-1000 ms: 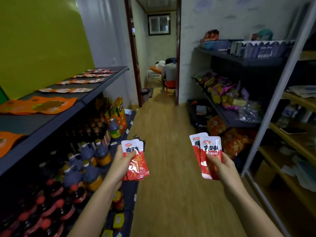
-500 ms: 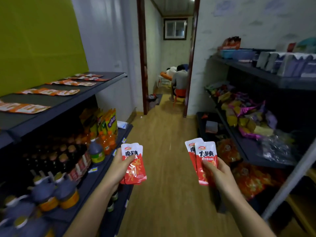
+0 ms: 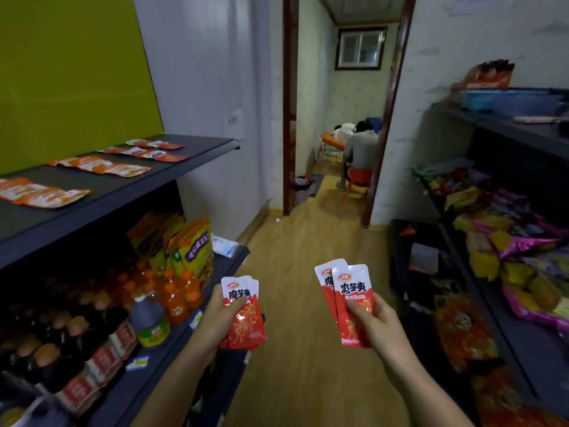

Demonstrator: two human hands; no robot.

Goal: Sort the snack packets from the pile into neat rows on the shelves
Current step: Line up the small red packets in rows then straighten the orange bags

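My left hand [image 3: 222,318] grips a small stack of red-and-white snack packets [image 3: 246,315], thumb across their front. My right hand [image 3: 374,322] holds two more red-and-white packets [image 3: 348,294], fanned slightly, upright. Both hands hover over the aisle floor between two shelf units. On the left unit's top shelf [image 3: 184,171] lie rows of flat orange packets [image 3: 101,164], with red-and-white ones [image 3: 154,151] farther back. A jumbled pile of mixed snack packets [image 3: 505,229] fills the right unit's middle shelf.
The lower left shelf carries bottles [image 3: 151,318] and yellow bags [image 3: 194,245]. Orange bags [image 3: 462,331] sit low on the right. Wooden floor [image 3: 308,241] runs to a doorway where a person [image 3: 360,155] sits on a stool. A blue tray [image 3: 508,98] rests on the right top shelf.
The view has advanced down the aisle and turned slightly left; the left shelf's far rows are closer. Both hands keep their packets in the same grip.
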